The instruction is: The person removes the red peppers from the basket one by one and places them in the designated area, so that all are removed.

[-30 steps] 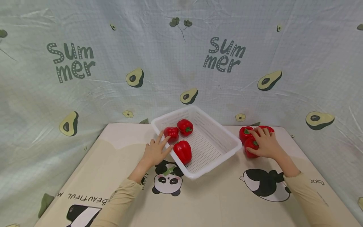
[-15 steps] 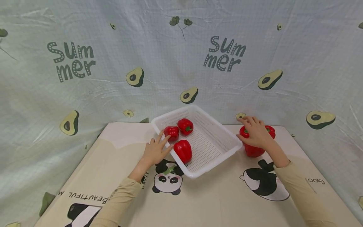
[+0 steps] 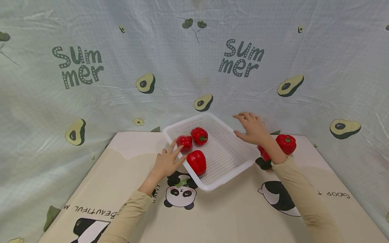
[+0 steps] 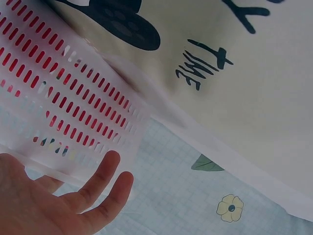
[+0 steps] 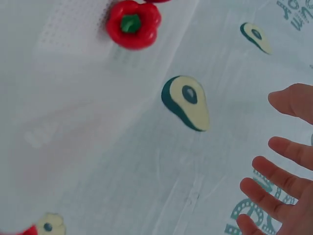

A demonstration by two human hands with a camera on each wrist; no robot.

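1. Head: we see the left hand (image 3: 166, 162) spread across the left rim of the white basket (image 3: 223, 157), beside three red peppers (image 3: 197, 162) inside; the right hand (image 3: 253, 131) hovers over its right edge, fingers parted, its forearm (image 3: 275, 150) partly hiding more peppers (image 3: 286, 144).
2. Left wrist: we see separated fingertips beside the perforated wall.
3. Right wrist: we see thumb and fingers spread.
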